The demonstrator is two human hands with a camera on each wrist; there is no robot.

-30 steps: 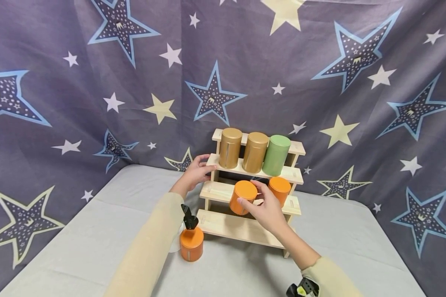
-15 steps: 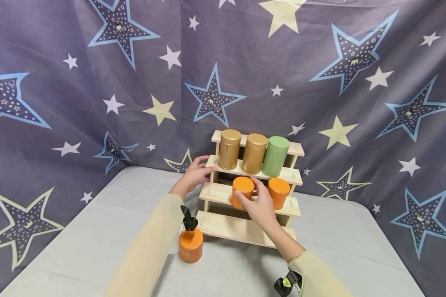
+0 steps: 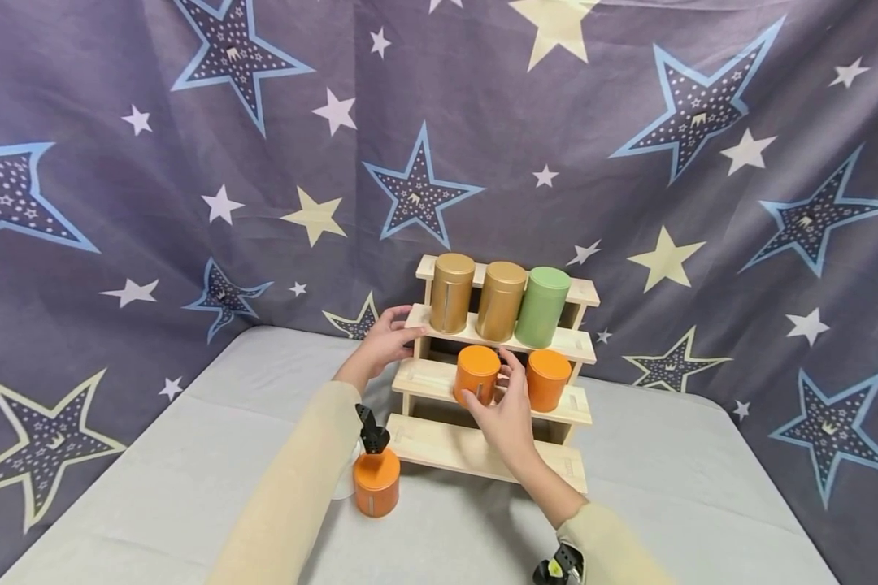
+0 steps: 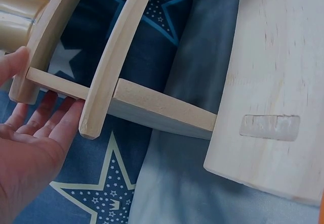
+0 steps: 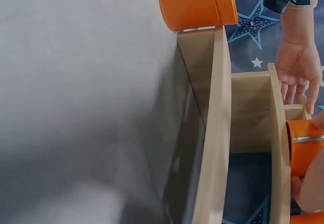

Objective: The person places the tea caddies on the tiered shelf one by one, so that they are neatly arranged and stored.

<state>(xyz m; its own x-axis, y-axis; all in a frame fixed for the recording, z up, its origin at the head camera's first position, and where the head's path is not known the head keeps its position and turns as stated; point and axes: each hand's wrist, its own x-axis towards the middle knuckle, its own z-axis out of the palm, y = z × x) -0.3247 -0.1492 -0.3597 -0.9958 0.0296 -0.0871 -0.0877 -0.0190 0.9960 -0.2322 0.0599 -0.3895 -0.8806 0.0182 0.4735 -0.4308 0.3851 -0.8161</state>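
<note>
A four-step wooden display rack (image 3: 454, 448) stands on the grey-covered table. My left hand (image 3: 382, 348) grips its left end at the second step from the top; in the left wrist view the thumb lies at that board's edge, the fingers against the side strut. My right hand (image 3: 510, 422) holds an orange tin (image 3: 474, 372) upright at the third step down, thumb across its front and fingers along its right side. Just right of it, another orange tin (image 3: 547, 380) sits on the same step. Part of the held tin (image 5: 306, 155) shows in the right wrist view.
Two gold tins (image 3: 449, 296) and a green tin (image 3: 544, 309) line the step above. On the table by the rack's front left corner stands one more orange tin (image 3: 376, 487), beside a partly hidden white object (image 3: 345, 481). A star-patterned cloth (image 3: 263, 162) hangs behind.
The right hand has carried the orange tin slightly up and back to the third step, and it is now more upright. The left hand keeps its place on the rack.
</note>
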